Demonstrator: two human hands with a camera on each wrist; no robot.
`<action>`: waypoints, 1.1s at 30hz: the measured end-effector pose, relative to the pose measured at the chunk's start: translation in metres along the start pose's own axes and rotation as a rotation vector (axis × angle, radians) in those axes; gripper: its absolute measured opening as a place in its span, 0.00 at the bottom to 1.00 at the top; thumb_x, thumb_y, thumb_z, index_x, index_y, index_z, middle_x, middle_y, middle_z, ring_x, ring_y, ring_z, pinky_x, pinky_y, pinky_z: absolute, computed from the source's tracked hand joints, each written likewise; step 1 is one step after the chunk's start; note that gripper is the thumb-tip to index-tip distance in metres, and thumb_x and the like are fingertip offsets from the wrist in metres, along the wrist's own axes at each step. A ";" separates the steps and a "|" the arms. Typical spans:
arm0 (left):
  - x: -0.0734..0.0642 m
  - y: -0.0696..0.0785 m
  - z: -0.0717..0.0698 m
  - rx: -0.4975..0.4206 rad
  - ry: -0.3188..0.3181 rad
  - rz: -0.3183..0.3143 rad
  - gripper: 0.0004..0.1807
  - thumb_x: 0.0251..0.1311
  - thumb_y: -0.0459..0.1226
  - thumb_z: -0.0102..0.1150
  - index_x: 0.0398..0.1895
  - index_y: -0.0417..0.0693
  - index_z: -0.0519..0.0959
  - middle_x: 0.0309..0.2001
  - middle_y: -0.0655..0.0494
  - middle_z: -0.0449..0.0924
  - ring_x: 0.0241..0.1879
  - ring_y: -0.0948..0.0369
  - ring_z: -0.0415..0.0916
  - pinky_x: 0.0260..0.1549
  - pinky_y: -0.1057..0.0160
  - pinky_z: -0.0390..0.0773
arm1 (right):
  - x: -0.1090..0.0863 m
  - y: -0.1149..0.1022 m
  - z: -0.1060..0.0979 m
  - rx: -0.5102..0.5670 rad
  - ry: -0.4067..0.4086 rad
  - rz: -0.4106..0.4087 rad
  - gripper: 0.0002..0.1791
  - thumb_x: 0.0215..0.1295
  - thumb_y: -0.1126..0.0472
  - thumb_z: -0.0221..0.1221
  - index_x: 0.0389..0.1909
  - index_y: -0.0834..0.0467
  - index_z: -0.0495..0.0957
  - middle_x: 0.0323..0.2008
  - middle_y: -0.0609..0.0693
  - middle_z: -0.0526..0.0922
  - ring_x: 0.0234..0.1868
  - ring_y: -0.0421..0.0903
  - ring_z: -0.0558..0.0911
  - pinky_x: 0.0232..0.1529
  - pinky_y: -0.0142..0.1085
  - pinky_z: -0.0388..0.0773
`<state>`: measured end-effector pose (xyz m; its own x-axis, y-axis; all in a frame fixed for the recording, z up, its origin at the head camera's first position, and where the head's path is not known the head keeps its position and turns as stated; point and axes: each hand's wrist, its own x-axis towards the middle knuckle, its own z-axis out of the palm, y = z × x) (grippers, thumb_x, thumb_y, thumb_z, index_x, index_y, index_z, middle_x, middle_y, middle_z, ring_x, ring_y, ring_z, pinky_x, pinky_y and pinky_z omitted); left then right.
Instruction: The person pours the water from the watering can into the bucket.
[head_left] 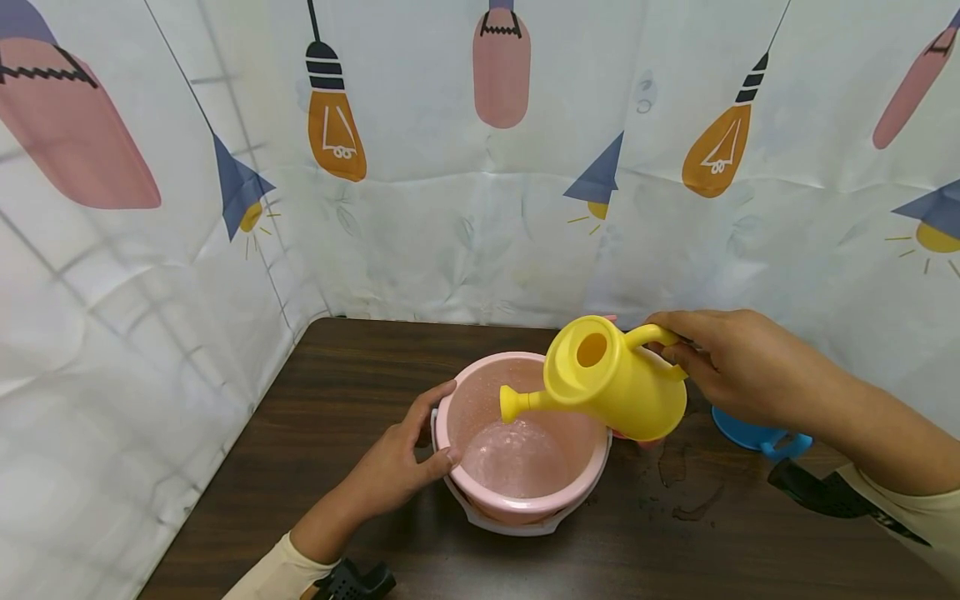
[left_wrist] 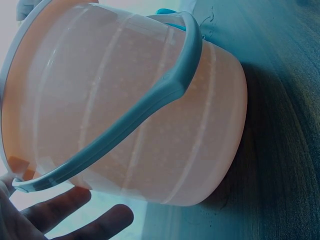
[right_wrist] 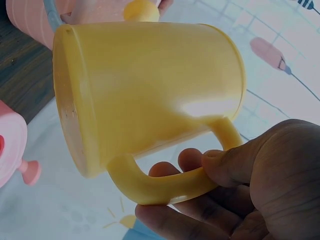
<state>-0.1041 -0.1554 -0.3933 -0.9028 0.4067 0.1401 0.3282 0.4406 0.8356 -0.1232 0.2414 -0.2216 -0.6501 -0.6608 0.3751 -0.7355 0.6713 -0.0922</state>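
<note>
A pink bucket point(head_left: 517, 504) with a pale handle point(head_left: 517, 525) stands on the table, clear water point(head_left: 517, 458) and bubbles in its bottom. My left hand point(head_left: 408, 454) holds its left rim, thumb over the edge; in the left wrist view the other fingers point(left_wrist: 100, 225) spread along the outside. My right hand point(head_left: 738, 367) grips the handle of a yellow watering can point(head_left: 622, 387) above the bucket's right side. The can is tipped left, its spout point(head_left: 517, 403) over the bucket opening. In the right wrist view the thumb and fingers wrap the curved handle point(right_wrist: 170, 190).
On the dark wood table point(head_left: 360, 375), a blue thing with a handle point(head_left: 757, 435) sits under the right forearm. A pink watering can point(right_wrist: 12, 145) stands behind the yellow one. Wet patches point(head_left: 675, 462) lie right of the bucket. A patterned white curtain point(head_left: 435, 233) hangs behind.
</note>
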 end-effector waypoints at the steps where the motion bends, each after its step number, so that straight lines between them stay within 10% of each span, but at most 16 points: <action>1: 0.000 0.000 0.000 0.000 0.000 -0.002 0.43 0.66 0.47 0.62 0.79 0.75 0.52 0.59 0.50 0.80 0.57 0.54 0.79 0.54 0.37 0.73 | 0.000 0.000 0.000 -0.001 0.000 0.001 0.20 0.64 0.72 0.67 0.53 0.50 0.81 0.39 0.39 0.84 0.29 0.34 0.73 0.27 0.31 0.74; 33: 0.000 -0.001 0.000 -0.012 -0.010 -0.020 0.42 0.66 0.48 0.62 0.79 0.77 0.51 0.59 0.51 0.80 0.57 0.53 0.79 0.55 0.37 0.73 | 0.002 -0.002 -0.002 -0.027 -0.021 0.021 0.20 0.64 0.72 0.67 0.53 0.51 0.81 0.39 0.42 0.84 0.30 0.36 0.73 0.29 0.33 0.75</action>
<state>-0.1043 -0.1559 -0.3941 -0.9063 0.4059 0.1180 0.3067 0.4392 0.8444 -0.1228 0.2397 -0.2190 -0.6696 -0.6531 0.3538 -0.7162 0.6940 -0.0744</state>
